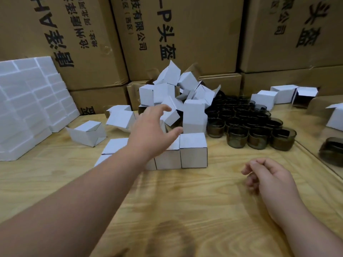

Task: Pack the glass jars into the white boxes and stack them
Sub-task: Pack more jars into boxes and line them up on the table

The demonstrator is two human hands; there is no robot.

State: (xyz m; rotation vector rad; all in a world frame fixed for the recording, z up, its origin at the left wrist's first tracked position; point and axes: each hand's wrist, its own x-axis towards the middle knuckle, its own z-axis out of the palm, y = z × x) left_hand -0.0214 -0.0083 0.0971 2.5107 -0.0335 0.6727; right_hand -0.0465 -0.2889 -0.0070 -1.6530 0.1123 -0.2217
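My left hand (152,130) reaches out over a row of closed white boxes (193,150) on the wooden table, fingers spread and holding nothing. Behind them a taller stack of closed boxes (194,117) stands in front of a loose pile of empty white boxes (172,86). Several dark glass jars (246,123) stand packed together to the right of the pile. My right hand (267,175) hovers low over the table at the right, fingers loosely curled, empty.
White foam slabs (27,108) lie stacked at the left. Large brown cartons (167,34) wall off the back. More white boxes (278,95) sit at the back right, and a lone jar (332,153) stands past the table's right edge strip.
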